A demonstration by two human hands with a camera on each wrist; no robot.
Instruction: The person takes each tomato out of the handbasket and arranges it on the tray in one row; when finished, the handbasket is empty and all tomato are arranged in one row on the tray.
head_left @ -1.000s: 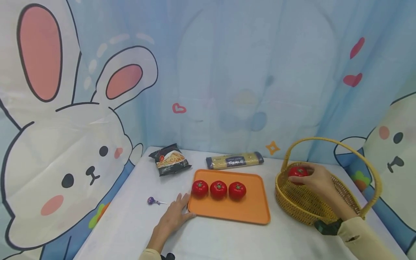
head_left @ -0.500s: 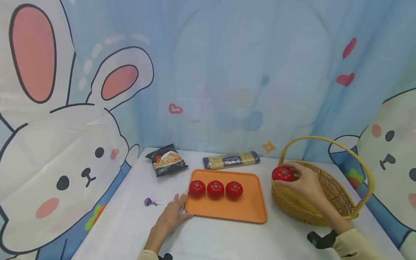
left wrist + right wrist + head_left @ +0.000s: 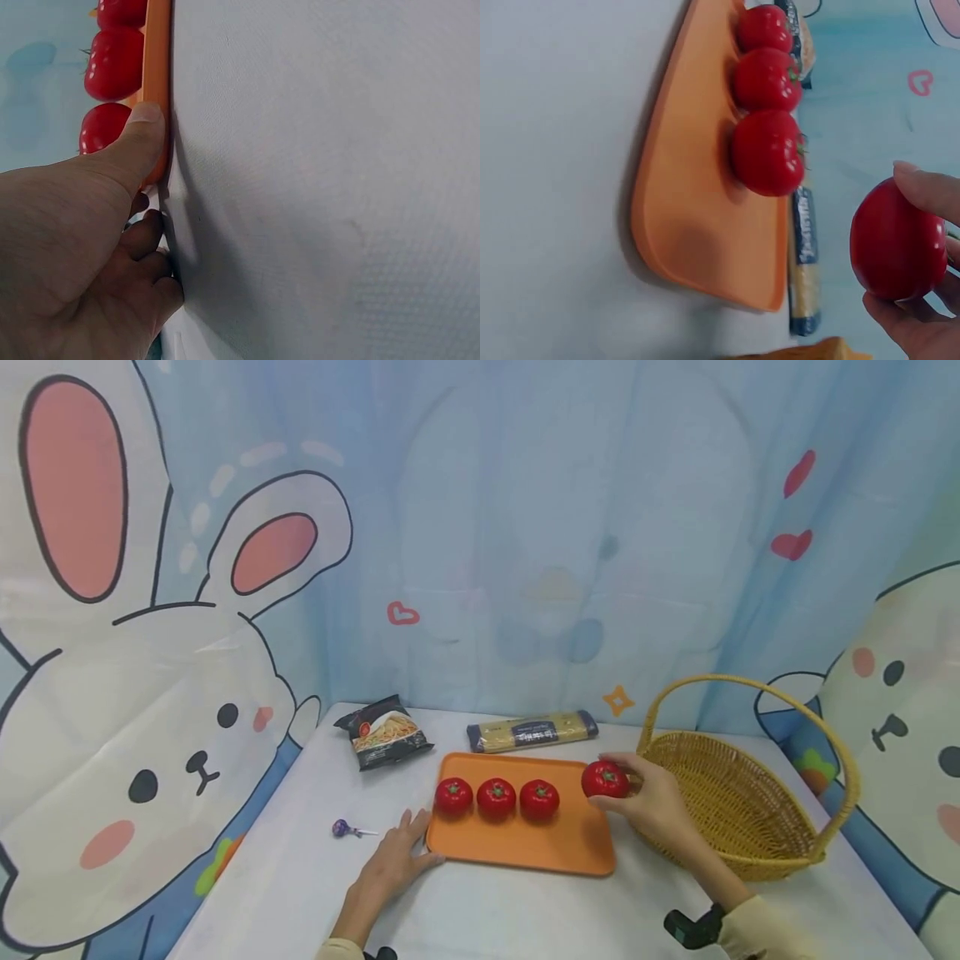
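Observation:
In the head view my right hand (image 3: pixel 651 793) holds a red tomato (image 3: pixel 604 779) between thumb and fingers, over the right end of an orange tray (image 3: pixel 577 843). The right wrist view shows this held tomato (image 3: pixel 897 241) raised apart from the tray. Three more tomatoes sit in a row on the tray: a left one (image 3: pixel 453 797), a middle one (image 3: pixel 496 798) and a right one (image 3: pixel 539 799). At the tray's near left corner rests my left hand (image 3: pixel 393 857). Its thumb (image 3: pixel 142 139) touches the tray's front edge, seen in the left wrist view; the other fingers are partly hidden.
A yellow wicker basket (image 3: pixel 723 863) with a tall handle stands right of the tray. Behind the tray lies a pack of dry pasta (image 3: pixel 534 732). A black noodle packet (image 3: pixel 385 732) is at the back left, and a lollipop (image 3: pixel 352 829) lies left of my left hand.
My right hand has carried the tomato left, out of the basket and over the tray's right end. The left hand stays at the tray's corner. The view has shifted slightly.

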